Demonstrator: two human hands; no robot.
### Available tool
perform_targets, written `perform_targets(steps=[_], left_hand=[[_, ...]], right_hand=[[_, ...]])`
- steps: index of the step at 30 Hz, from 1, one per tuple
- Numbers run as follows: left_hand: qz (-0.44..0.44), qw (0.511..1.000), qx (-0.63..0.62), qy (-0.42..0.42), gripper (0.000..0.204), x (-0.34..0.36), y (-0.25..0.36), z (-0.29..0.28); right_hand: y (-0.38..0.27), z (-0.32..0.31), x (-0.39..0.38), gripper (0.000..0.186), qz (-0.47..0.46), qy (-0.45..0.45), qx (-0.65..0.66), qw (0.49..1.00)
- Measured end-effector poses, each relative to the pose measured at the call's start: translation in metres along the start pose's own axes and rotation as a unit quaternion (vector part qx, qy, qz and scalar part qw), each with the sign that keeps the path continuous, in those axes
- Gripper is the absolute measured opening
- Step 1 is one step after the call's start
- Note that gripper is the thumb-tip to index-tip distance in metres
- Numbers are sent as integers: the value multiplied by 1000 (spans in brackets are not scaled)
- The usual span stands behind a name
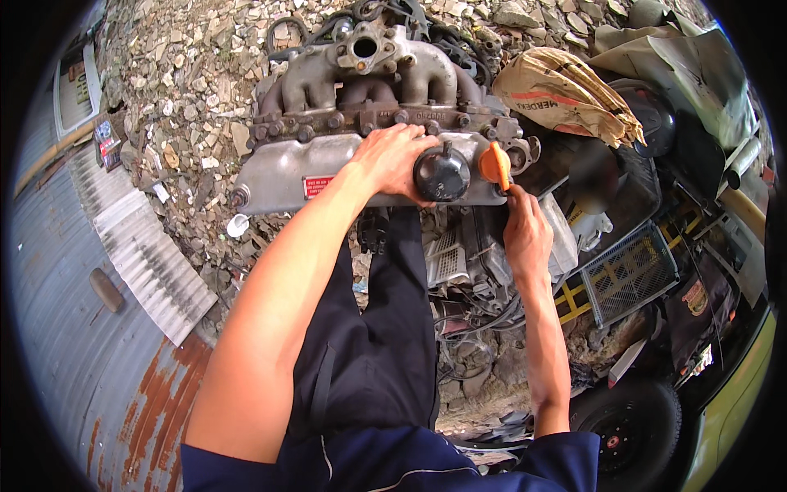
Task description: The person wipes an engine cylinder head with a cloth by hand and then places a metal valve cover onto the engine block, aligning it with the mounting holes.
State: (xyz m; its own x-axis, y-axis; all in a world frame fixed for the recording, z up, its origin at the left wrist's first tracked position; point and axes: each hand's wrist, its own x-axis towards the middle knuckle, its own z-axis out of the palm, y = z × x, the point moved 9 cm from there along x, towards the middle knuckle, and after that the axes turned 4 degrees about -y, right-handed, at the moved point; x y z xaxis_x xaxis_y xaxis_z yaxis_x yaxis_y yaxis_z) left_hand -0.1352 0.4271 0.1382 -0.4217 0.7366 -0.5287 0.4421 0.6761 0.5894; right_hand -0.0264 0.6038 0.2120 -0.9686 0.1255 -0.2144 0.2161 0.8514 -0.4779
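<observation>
A grey metal valve cover with a red label lies across an engine's top part, in front of my body. My left hand rests over its middle, fingers behind and thumb in front of a round black oil filler cap, closed around the cap's left side. Just right of the cap, my right hand pinches the thin dark end of an orange tool; its exact kind I cannot make out. The orange part stands against the right end of the cover. Behind the cover runs a cast manifold with a round open port.
Broken stones cover the ground beyond. At right lie a tan sack, a dark plastic crate and assorted scrap. A tyre sits at lower right. Corrugated metal sheets lie along the left.
</observation>
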Motion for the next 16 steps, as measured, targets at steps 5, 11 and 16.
perform_targets(steps=[5, 11, 16], left_hand=[[-6, 1000, 20, 20, 108, -7, 0, 1], [-52, 989, 65, 125, 112, -36, -1, 9], [-75, 989, 71, 109, 110, -38, 0, 11]], right_hand=[[10, 11, 5, 17, 33, -32, -88, 995], [-5, -1, -6, 28, -13, -14, -29, 999], [5, 13, -2, 28, 1, -46, -88, 995]])
